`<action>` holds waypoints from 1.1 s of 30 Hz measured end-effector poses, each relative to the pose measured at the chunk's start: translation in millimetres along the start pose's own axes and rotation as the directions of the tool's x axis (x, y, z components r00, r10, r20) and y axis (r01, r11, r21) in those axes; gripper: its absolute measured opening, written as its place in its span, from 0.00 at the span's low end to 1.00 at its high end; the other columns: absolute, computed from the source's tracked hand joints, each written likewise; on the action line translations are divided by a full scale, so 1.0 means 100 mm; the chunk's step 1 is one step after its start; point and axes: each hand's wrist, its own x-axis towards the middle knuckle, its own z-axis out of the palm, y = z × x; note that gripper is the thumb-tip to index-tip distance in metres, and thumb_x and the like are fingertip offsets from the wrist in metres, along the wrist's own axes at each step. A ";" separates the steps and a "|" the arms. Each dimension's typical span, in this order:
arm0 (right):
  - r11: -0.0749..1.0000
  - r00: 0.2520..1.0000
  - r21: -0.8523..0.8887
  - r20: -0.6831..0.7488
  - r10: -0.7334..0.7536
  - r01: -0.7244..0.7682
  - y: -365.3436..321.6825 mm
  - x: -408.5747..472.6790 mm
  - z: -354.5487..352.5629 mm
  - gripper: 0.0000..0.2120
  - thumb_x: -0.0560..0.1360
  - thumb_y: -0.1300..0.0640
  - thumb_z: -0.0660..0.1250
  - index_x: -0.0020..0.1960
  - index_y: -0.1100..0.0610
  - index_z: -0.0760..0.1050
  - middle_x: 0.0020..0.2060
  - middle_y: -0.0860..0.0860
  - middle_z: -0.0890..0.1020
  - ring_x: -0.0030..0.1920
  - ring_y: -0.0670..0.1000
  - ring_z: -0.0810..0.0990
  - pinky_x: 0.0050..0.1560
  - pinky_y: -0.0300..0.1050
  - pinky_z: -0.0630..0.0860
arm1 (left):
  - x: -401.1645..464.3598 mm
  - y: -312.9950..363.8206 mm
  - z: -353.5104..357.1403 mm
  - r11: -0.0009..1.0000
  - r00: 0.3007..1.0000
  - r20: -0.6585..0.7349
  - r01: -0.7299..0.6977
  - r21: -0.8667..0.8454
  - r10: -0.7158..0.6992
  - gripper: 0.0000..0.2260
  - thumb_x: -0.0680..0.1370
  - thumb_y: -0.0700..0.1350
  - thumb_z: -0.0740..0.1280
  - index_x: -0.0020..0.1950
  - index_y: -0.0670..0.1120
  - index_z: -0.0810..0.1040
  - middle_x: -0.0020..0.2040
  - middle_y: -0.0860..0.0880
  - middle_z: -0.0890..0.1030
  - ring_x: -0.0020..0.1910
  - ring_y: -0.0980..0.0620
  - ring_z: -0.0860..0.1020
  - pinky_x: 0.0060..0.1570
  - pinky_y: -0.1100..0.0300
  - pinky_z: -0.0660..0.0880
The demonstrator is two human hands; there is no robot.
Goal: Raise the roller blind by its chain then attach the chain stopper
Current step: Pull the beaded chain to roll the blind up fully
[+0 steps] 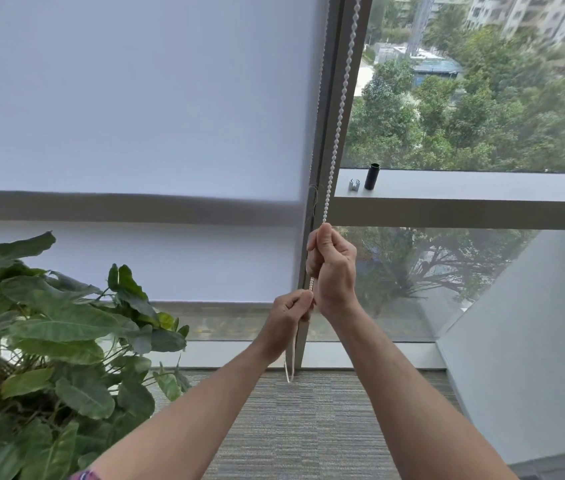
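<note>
Window frame (326,109) behind, right hand (333,268) gripping bead chain (338,126) above left hand (288,315), also gripping it

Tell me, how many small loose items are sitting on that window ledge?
2: a black cylinder standing upright on the ledge, and a small silver metal clip just left of it. Nothing else shows there.

soft daylight through the window (464,109); edges bowed, slightly blurred.
</note>
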 end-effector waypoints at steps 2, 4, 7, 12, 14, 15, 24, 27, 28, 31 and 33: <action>1.000 1.000 0.007 0.000 0.007 -0.007 0.00 0.00 0.01 0.18 0.79 0.50 0.59 0.32 0.55 0.71 0.19 0.47 0.63 0.20 0.44 0.57 0.22 0.38 0.54 | 0.01 0.01 -0.03 0.998 0.995 0.095 0.034 -0.055 -0.028 0.14 0.80 0.47 0.56 0.47 0.48 0.81 0.45 0.53 0.81 0.49 0.53 0.77 0.54 0.53 0.70; 1.000 1.000 0.006 0.000 0.011 -0.011 0.04 -0.01 -0.01 0.18 0.79 0.50 0.59 0.32 0.56 0.70 0.19 0.47 0.63 0.20 0.45 0.57 0.22 0.38 0.53 | 0.06 0.07 -0.07 0.986 0.987 0.155 0.058 -0.157 -0.034 0.18 0.78 0.46 0.55 0.63 0.45 0.78 0.60 0.52 0.81 0.66 0.51 0.74 0.66 0.52 0.68; 0.999 0.999 -0.030 -0.011 0.040 -0.040 0.21 -0.09 -0.11 0.19 0.79 0.50 0.59 0.32 0.55 0.71 0.19 0.48 0.63 0.19 0.45 0.57 0.21 0.38 0.55 | 0.18 0.24 -0.19 0.964 1.000 0.007 0.024 -0.266 -0.023 0.23 0.74 0.46 0.56 0.67 0.42 0.73 0.66 0.47 0.77 0.70 0.51 0.71 0.71 0.52 0.64; 0.980 0.985 -0.105 -0.042 0.168 -0.171 0.57 -0.33 -0.28 0.19 0.79 0.49 0.60 0.29 0.52 0.72 0.21 0.49 0.63 0.21 0.45 0.58 0.21 0.39 0.54 | 0.32 0.67 -0.26 0.952 0.991 -0.113 -0.097 -0.292 0.067 0.16 0.78 0.49 0.58 0.60 0.44 0.78 0.54 0.42 0.81 0.57 0.43 0.79 0.64 0.43 0.71; 0.968 0.976 -0.126 -0.048 0.214 -0.219 0.70 -0.39 -0.32 0.20 0.80 0.50 0.60 0.30 0.52 0.72 0.21 0.49 0.63 0.21 0.45 0.57 0.23 0.42 0.52 | 0.34 0.82 -0.17 0.951 0.986 -0.053 -0.167 -0.260 0.159 0.16 0.81 0.48 0.56 0.60 0.43 0.78 0.51 0.40 0.81 0.52 0.41 0.80 0.58 0.44 0.74; 0.961 0.971 -0.139 -0.054 0.234 -0.240 0.76 -0.43 -0.35 0.20 0.81 0.51 0.60 0.30 0.52 0.72 0.21 0.49 0.63 0.21 0.45 0.57 0.23 0.43 0.51 | 0.33 0.87 -0.12 0.949 0.981 -0.026 -0.191 -0.251 0.191 0.16 0.82 0.48 0.55 0.60 0.41 0.77 0.48 0.39 0.81 0.49 0.41 0.80 0.54 0.46 0.76; 0.922 0.941 -0.196 -0.026 0.337 -0.335 0.90 -0.59 -0.47 0.23 0.83 0.59 0.57 0.30 0.52 0.71 0.22 0.48 0.62 0.23 0.44 0.58 0.23 0.39 0.56 | 0.27 0.70 0.15 0.942 0.959 -0.182 -0.256 -0.217 0.218 0.15 0.81 0.47 0.58 0.36 0.48 0.76 0.26 0.56 0.66 0.27 0.56 0.61 0.30 0.63 0.58; 0.913 0.938 -0.246 0.043 0.345 -0.325 0.87 -0.51 -0.51 0.21 0.83 0.61 0.58 0.31 0.54 0.71 0.24 0.47 0.67 0.25 0.44 0.63 0.27 0.37 0.62 | 0.29 0.72 0.16 0.951 0.952 -0.225 -0.249 -0.185 0.206 0.16 0.80 0.48 0.58 0.34 0.50 0.76 0.26 0.55 0.64 0.27 0.55 0.61 0.29 0.64 0.59; 0.906 0.937 -0.288 0.069 0.343 -0.310 0.85 -0.46 -0.54 0.19 0.82 0.60 0.59 0.32 0.56 0.73 0.26 0.47 0.72 0.28 0.45 0.69 0.32 0.39 0.66 | 0.30 0.73 0.16 0.952 0.951 -0.240 -0.242 -0.184 0.196 0.15 0.80 0.47 0.59 0.34 0.50 0.76 0.25 0.55 0.64 0.27 0.55 0.61 0.29 0.63 0.59; 0.882 0.924 -0.345 0.092 0.372 -0.321 0.76 -0.28 -0.63 0.12 0.75 0.54 0.65 0.53 0.57 0.82 0.48 0.50 0.85 0.51 0.50 0.82 0.52 0.50 0.74 | 0.34 0.72 0.14 0.962 0.943 -0.295 -0.210 -0.175 0.152 0.14 0.79 0.45 0.59 0.34 0.48 0.75 0.26 0.52 0.64 0.26 0.56 0.62 0.28 0.64 0.59; 0.896 0.929 -0.274 0.020 0.369 -0.349 0.63 -0.17 -0.63 0.19 0.71 0.53 0.63 0.60 0.55 0.81 0.56 0.52 0.85 0.60 0.52 0.80 0.61 0.53 0.74 | 0.32 0.62 0.14 0.973 0.950 -0.285 -0.173 -0.155 0.123 0.14 0.80 0.43 0.59 0.35 0.46 0.75 0.25 0.53 0.67 0.26 0.57 0.65 0.28 0.65 0.63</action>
